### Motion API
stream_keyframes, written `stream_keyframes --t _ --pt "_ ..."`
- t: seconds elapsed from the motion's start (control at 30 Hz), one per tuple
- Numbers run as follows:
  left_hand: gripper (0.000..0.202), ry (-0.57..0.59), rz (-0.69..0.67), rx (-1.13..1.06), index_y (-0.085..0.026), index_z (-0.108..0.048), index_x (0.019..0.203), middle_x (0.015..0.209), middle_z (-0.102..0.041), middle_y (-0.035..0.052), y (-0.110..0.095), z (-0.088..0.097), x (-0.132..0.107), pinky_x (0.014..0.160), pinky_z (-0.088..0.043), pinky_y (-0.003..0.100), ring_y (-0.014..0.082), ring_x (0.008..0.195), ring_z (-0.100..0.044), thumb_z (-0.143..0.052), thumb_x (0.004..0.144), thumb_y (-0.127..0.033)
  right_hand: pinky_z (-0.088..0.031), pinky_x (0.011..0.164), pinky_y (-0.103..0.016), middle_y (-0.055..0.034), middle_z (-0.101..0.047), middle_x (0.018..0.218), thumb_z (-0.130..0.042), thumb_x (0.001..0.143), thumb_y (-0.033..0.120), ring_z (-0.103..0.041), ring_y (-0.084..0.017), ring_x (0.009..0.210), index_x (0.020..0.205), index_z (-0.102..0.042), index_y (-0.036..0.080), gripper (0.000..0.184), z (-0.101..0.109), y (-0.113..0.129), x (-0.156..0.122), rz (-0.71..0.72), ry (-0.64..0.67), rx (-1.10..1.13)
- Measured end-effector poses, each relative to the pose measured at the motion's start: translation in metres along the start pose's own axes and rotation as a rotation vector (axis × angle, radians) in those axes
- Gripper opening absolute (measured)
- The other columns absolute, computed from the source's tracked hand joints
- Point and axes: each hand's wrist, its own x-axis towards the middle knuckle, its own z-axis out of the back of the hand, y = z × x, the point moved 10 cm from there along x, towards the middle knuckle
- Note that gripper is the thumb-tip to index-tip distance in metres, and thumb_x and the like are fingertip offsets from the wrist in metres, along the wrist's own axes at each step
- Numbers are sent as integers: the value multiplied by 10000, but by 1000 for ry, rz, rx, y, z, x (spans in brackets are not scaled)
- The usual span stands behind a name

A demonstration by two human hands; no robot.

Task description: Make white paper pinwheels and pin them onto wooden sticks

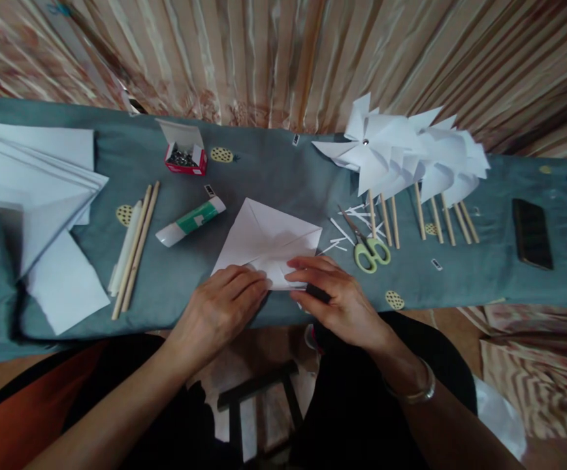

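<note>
A square of white paper (278, 228) with creases running toward its corners lies at the table's front edge. On its near left part rests my left hand (227, 297), fingers together and laid flat over the paper. My right hand (330, 290) pinches the near right edge, its thumb below and its fingers on top. Green-handled scissors (372, 253) lie to the right, among thin white paper strips (332, 245). Left of the paper is a green and white glue tube (191, 222).
Finished paper pinwheels (405, 153) on wooden sticks lie at the back right, near a black phone (532, 234). An open red box of metal pins (185, 156) stands at the back left. Loose sticks (136, 251) and stacked white sheets (53, 170) are on the left.
</note>
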Motion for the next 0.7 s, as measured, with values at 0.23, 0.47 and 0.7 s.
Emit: stream_keyframes --t 0.23,0.47,0.7 --pt "136 -9 30 -3 -109 -635 1016 990 -704 107 0 0 3 795 -580 390 223 903 -631 -573 896 -128 -473 984 -428 -43 -690 1115 -686 849 203 -618 -207 1097 858 -692 241 40 1 -7 14 -89 -102 73" --pt "279 -15 88 -102 -101 -543 1197 900 -674 72 5 -6 3 732 -573 330 189 821 -627 -546 919 -119 -478 967 -421 -65 -687 1108 -666 865 207 -607 -213 1076 851 -686 219 27 0 -2 25 -50 -110 -24" --pt "244 -30 88 -149 -108 -601 1142 972 -675 85 8 -7 1 772 -582 321 188 887 -632 -550 904 -84 -484 964 -399 -63 -683 1098 -642 856 143 -606 -205 1076 832 -678 211 80 3 -5 32 -61 -154 -5"
